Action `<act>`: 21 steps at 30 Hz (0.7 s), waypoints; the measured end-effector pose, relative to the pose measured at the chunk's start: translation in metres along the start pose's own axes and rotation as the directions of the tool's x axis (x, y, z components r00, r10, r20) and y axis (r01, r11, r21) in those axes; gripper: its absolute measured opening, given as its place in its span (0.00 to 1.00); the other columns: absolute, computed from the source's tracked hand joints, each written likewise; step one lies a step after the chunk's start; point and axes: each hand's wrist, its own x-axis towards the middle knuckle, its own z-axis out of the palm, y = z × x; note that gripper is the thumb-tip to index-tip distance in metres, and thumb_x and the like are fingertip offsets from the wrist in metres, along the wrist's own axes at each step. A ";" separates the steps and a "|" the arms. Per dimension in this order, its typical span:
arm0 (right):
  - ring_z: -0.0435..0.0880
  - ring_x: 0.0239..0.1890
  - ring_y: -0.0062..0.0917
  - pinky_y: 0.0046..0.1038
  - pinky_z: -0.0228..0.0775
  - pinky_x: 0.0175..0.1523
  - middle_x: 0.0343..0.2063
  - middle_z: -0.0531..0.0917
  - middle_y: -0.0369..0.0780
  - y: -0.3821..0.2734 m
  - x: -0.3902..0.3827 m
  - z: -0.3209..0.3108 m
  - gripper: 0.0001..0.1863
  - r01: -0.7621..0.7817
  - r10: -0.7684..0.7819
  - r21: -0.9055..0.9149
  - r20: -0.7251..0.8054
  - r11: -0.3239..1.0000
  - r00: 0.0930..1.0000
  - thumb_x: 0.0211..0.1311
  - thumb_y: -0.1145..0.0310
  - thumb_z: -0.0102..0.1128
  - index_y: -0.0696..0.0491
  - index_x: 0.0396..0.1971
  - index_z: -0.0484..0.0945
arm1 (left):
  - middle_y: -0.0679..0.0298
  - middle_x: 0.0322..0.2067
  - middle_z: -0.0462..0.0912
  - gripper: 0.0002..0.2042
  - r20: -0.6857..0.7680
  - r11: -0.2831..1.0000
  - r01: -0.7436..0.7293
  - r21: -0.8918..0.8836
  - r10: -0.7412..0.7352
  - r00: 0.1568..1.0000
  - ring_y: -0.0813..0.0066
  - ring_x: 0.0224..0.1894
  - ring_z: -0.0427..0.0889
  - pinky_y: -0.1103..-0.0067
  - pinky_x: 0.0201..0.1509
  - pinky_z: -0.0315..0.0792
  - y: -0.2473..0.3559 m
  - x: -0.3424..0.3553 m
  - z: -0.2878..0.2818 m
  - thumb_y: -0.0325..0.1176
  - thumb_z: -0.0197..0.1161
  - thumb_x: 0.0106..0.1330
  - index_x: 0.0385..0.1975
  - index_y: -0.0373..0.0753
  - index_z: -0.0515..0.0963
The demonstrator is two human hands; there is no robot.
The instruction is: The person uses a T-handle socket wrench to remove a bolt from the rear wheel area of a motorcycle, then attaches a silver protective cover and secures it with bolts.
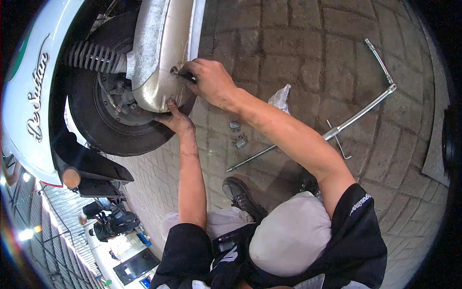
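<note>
A silver muffler (171,53) with a scuffed grey shield runs alongside a scooter's rear wheel (96,132). My left hand (179,121) holds the muffler's rounded near end, with the thumb against its face and the other fingers reaching under it toward the wheel. Higher up on the right side, my right hand (211,82) is closed in a pinch beside a small round fitting (174,70) on the muffler. Its blackened fingertips hide whatever is between them. Behind the muffler, a coil spring shock absorber (98,59) and the brake caliper (118,98) show.
Two small metal brake pads (239,141) and a crumpled clear plastic bag (280,99) lie on the paving. A long-handled socket wrench (363,107) and a thin T-handle tool (338,139) lie to the right. The scooter's white body panel (24,111) stands at left.
</note>
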 end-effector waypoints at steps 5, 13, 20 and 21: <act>0.78 0.33 0.39 0.32 0.72 0.39 0.29 0.78 0.45 -0.002 0.002 0.001 0.15 -0.008 0.008 0.041 -0.003 0.999 1.000 0.40 0.72 0.61 0.58 0.33 0.75 | 0.52 0.58 0.47 0.46 -0.010 1.000 0.013 0.014 -0.013 1.000 0.63 0.58 0.54 0.65 0.61 0.53 0.003 0.000 -0.001 0.43 0.66 0.50 0.58 0.35 0.37; 0.78 0.32 0.40 0.34 0.72 0.37 0.29 0.78 0.45 -0.005 0.013 0.000 0.12 0.052 -0.050 -0.035 0.052 0.998 0.997 0.42 0.74 0.57 0.58 0.31 0.75 | 0.53 0.57 0.53 0.41 -0.037 0.993 -0.066 0.094 0.070 0.997 0.60 0.56 0.59 0.65 0.60 0.56 -0.003 0.002 -0.005 0.43 0.63 0.54 0.59 0.38 0.41; 0.78 0.32 0.39 0.34 0.72 0.37 0.30 0.78 0.45 -0.008 0.014 -0.003 0.12 0.099 -0.086 -0.144 0.091 0.985 0.992 0.41 0.79 0.52 0.58 0.31 0.75 | 0.50 0.58 0.44 0.48 0.003 0.998 0.065 -0.024 -0.065 0.998 0.60 0.60 0.51 0.67 0.63 0.49 0.014 -0.008 0.010 0.40 0.63 0.54 0.58 0.34 0.28; 0.78 0.33 0.40 0.34 0.72 0.37 0.31 0.78 0.45 -0.004 0.014 -0.005 0.13 0.070 -0.062 -0.139 0.065 0.988 0.996 0.41 0.79 0.52 0.57 0.32 0.75 | 0.50 0.58 0.44 0.48 0.038 0.993 0.106 -0.052 -0.104 0.994 0.59 0.60 0.51 0.67 0.63 0.49 0.016 -0.010 0.016 0.41 0.63 0.53 0.57 0.33 0.27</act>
